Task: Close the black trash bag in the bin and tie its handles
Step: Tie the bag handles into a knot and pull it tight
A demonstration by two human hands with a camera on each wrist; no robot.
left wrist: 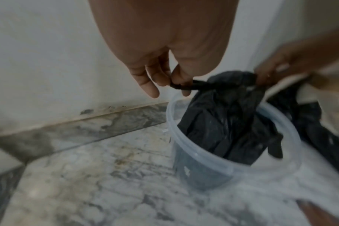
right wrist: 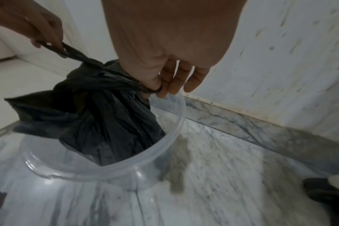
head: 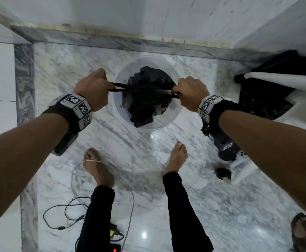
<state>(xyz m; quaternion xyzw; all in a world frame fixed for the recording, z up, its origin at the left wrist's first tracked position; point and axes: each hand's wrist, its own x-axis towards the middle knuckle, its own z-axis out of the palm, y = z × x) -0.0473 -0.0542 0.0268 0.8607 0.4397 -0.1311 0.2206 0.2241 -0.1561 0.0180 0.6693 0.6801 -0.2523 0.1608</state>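
- While the black trash bag [head: 145, 99] sat inside the clear plastic bin [head: 174, 117] on the marble floor [head: 148, 179], both hands pulled its handles apart above the rim.
- The left hand [head: 92, 88] pinched one twisted handle [head: 117, 87] between thumb and fingers, its grip clenched on the strand.
- The right hand [head: 190, 91] pinched the other handle [right wrist: 126, 85] just as tightly.
- The two handles crossed over the gathered bag top.
- Another black bag [head: 268, 99] lay near the wall, right of the bin.
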